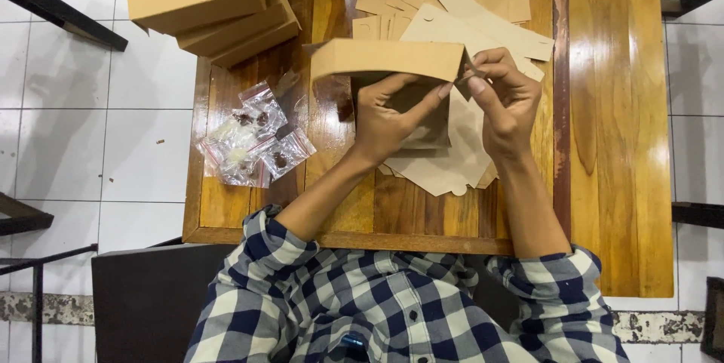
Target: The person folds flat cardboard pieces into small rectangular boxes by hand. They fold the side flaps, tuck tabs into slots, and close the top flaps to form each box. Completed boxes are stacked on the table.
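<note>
A half-folded brown cardboard box [385, 59] is held above the wooden table [611, 144]. My left hand [388, 121] grips it from below, fingers reaching inside its open underside. My right hand [505, 99] pinches the box's right end, thumb and fingers closed on a flap at the corner. Beneath both hands lies a pile of flat, unfolded cardboard blanks [460, 159], and more flat blanks [483, 19] fan out behind the box.
A stack of finished brown boxes [211, 1] stands at the table's back left corner. Several small clear plastic bags [253, 140] with dark bits inside lie at the left edge. White tiled floor surrounds the table, with dark metal frames at the sides.
</note>
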